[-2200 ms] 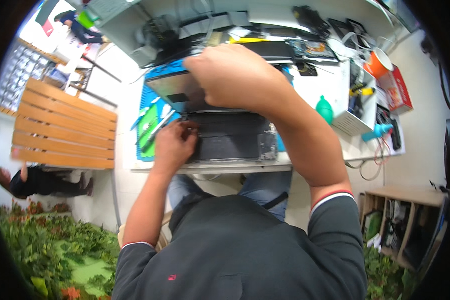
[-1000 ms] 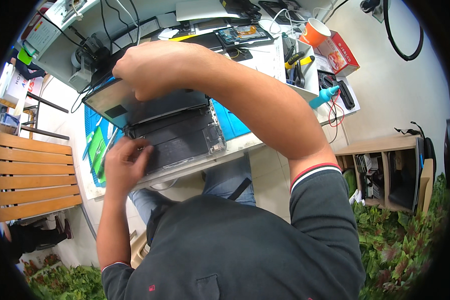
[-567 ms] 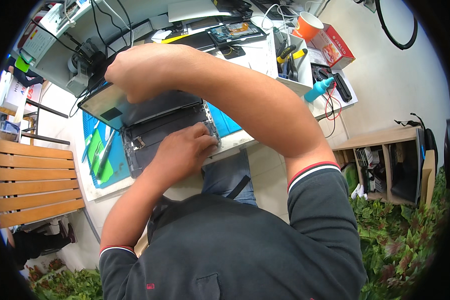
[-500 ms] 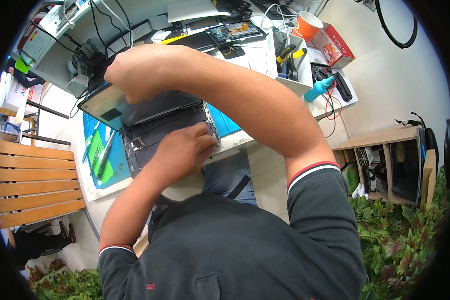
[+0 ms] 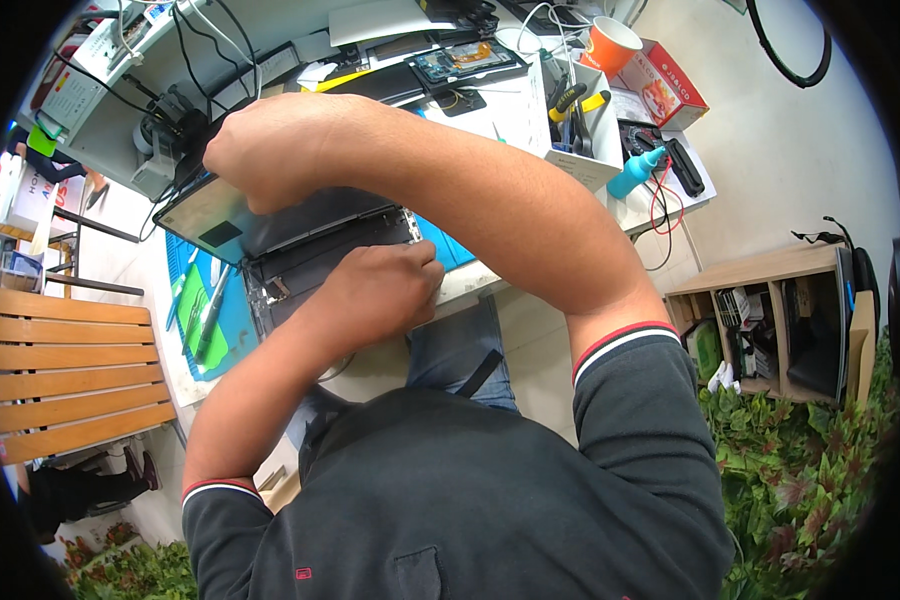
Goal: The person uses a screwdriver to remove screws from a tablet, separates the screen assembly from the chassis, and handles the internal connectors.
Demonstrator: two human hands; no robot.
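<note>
An opened-up laptop (image 5: 315, 255) lies on the bench, its dark inside showing and small parts along its edges. Its screen panel (image 5: 198, 218) leans up at the back left. My right hand (image 5: 275, 150) reaches across from the right and closes over the panel's upper edge; its fingertips are partly hidden behind the panel. Over the right end of the laptop base, my left hand (image 5: 385, 285) has its fingers bent together. Whatever it pinches there is hidden under the hand. The blue mat (image 5: 235, 335) shows beneath the laptop on both sides.
Tweezers and slim tools (image 5: 210, 315) lie on a green pad left of the laptop. Behind it are an opened device (image 5: 470, 62) and a white tool box (image 5: 585, 160). A blue bottle (image 5: 635, 175), orange cup (image 5: 610, 47) and red box (image 5: 665, 85) stand at the right.
My left hand has shifted slightly right along the laptop base, its fingers more tucked under. My right hand stays on the screen panel. A person's foot now shows at the far left.
</note>
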